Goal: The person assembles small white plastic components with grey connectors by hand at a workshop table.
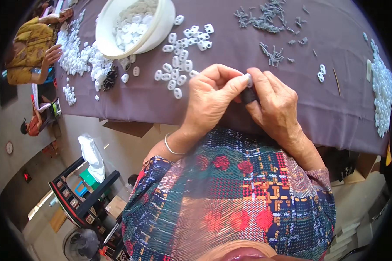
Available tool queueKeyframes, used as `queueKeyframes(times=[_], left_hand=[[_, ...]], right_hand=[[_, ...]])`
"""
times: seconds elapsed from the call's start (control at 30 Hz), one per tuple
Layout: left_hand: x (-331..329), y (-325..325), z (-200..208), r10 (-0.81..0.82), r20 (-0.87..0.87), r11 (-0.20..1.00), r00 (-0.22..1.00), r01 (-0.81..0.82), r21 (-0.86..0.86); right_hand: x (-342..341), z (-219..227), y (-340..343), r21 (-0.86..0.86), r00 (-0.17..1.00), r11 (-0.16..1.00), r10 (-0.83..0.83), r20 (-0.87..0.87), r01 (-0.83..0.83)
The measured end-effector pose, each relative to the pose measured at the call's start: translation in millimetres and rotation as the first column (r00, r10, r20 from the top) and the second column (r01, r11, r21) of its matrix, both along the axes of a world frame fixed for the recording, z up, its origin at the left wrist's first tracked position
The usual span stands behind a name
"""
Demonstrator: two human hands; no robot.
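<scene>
Both my hands meet over the near part of the cloth-covered table. My left hand (pixel 213 98) pinches a small white plastic piece (pixel 248 80) between thumb and forefinger. From the other side, the fingers of my right hand (pixel 274 98) are closed against the same piece. A black wrap (pixel 249 95) covers the thumb of my right hand. Anything smaller between the fingertips is hidden. Just left of my hands lies a loose cluster of white two-holed plastic pieces (pixel 175 74). Beyond my right hand are small grey pins (pixel 272 56).
A white tub (pixel 167 30) of white pieces stands at the far left, beside a heap of white pieces (pixel 80 54) and a black bundle (pixel 110 79). More grey pins (pixel 265 19) lie farther back. A thin brown stick (pixel 337 81) and a pale heap (pixel 382 93) lie right. Another person's hand (pixel 53 54) is left.
</scene>
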State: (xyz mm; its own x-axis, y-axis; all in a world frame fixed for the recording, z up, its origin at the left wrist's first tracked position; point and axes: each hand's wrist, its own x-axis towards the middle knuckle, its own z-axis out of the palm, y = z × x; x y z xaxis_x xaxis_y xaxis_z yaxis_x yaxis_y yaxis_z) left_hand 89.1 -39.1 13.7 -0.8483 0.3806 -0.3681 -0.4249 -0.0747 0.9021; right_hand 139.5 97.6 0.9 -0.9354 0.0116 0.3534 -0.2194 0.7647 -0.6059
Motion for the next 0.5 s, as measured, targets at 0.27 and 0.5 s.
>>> queueKeyframes(times=[0.27, 0.5], left_hand=[[-1.7, -7.8, 12.4, 0.055, -0.107, 0.998, 0.993, -0.055, 0.000], [-83.2, -60.4, 48.8, 0.196, -0.907, 0.785, 0.372, -0.615, -0.083]], right_hand=[[-2.3, 1.9, 1.8, -0.082, 0.998, 0.994, 0.067, 0.005, -0.067], [1.9, 1.1, 8.8, -0.198, 1.000, 0.980, 0.007, -0.024, -0.012]])
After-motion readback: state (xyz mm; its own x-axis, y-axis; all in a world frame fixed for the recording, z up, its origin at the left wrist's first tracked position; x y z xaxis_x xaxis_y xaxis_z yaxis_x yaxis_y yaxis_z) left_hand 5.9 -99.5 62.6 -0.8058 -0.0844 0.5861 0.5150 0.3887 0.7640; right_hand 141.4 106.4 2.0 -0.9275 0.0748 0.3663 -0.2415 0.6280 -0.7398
